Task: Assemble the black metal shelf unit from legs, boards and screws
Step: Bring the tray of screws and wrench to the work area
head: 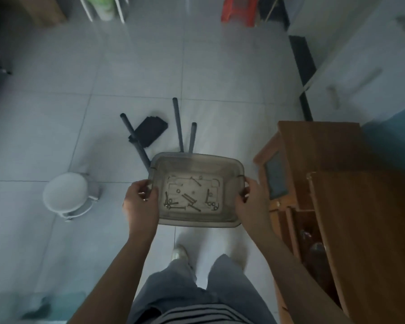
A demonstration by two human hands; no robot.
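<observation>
- Head view, nearest: grey trousers (173, 291) and a striped shirt hem at the bottom edge, with one pale shoe (179, 252) on the tiled floor (136, 76).
- Both forearms reach forward. The left hand (139, 202) grips the left end of a translucent plastic bin (198, 163), thumb over the rim and fingers curled round the side.
- The right hand (250, 202) grips the bin's right end, fingers wrapped over the rim by the handle notch.
- The bin is held level above the floor. On its bottom lie loose dark screws (192, 202) and small ring-shaped washers (212, 204), scattered.
- To the right stands a wooden cabinet (360, 206), close beside the right arm.
- To the left, on the floor, sits a small white round stool (66, 195).
- Beyond the bin, three dark tubular legs (178, 125) lie on the floor, their near ends hidden by the bin.
- A black flat piece (150, 130) lies between the leftmost leg and the other two, touching the leftmost.
- Farthest: blurred white cupboards (360, 66) at right and a red object (240, 10) at the top edge.
</observation>
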